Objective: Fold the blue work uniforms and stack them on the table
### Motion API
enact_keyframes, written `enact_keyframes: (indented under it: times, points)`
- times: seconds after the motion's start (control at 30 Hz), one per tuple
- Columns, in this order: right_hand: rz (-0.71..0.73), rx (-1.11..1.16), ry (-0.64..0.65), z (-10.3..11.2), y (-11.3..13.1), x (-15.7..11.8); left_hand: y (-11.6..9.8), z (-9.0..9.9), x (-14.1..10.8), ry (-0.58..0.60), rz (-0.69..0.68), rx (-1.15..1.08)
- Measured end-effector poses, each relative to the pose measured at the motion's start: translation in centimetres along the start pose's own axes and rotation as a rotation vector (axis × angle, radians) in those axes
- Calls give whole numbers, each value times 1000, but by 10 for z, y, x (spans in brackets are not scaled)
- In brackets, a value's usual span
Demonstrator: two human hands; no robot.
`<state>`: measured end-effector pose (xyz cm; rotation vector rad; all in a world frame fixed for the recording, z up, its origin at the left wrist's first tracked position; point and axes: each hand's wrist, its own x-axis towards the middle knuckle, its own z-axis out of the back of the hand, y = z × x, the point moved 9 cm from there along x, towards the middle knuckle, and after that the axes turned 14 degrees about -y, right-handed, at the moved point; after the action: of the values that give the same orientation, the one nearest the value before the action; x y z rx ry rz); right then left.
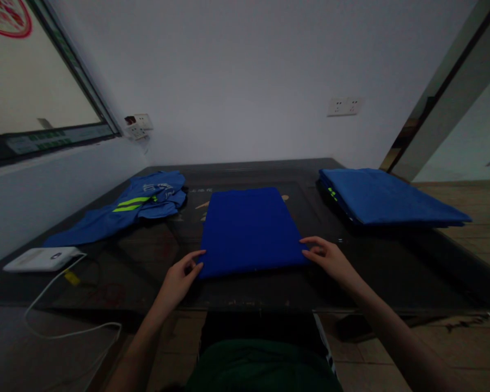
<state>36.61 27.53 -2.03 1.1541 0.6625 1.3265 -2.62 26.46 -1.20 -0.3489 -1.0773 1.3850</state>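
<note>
A flat blue rectangular piece (249, 231), which looks like folded cloth or a board, lies on the dark table (245, 291) in front of me. At its near left corner, my left hand (184, 272) pinches the edge between thumb and fingers. My right hand (324, 255) does the same at the near right corner. Further left lies a crumpled blue garment (147, 198) with yellow-green stripes and white lettering. To the right rests a stack of folded blue garments (387, 196), a yellow-green stripe showing at its left side.
A white device (44, 259) with a white cable (61, 335) sits at the table's left edge, the cable hanging down in front. Behind the table stands a white wall (237, 81) with sockets (345, 106). A window (36, 71) is at the upper left.
</note>
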Motion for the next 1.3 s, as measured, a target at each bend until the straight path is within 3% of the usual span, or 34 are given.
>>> enact_keyframes:
  times: [0.2,0.33,0.43,0.6,0.77,0.9,1.1,1.3]
  points:
    - [-6,-12,37,-5,-4,1,-1,-2,-3,47,-21,101]
    - [79,-123,18,-6,-1,4,-5,-2,-6,104,-37,134]
    - [117,-135,4,-6,3,4,-7,-4,-7,119,-24,35]
    - [70,35,13,-5,6,1,-10,-9,-6,138,94,-221]
    - [42,63,16,-1,4,-9,-13,-11,-16,164,146,-253]
    - [61,-15,30,1,6,-20,-13,-5,-23,103,135,-176]
    - [48,31,-68,9,7,-18,-15,3,-23,-74,95,-127]
    - [116,-126,-75,3,-1,-20,-8,-5,-25,-70,114,-73]
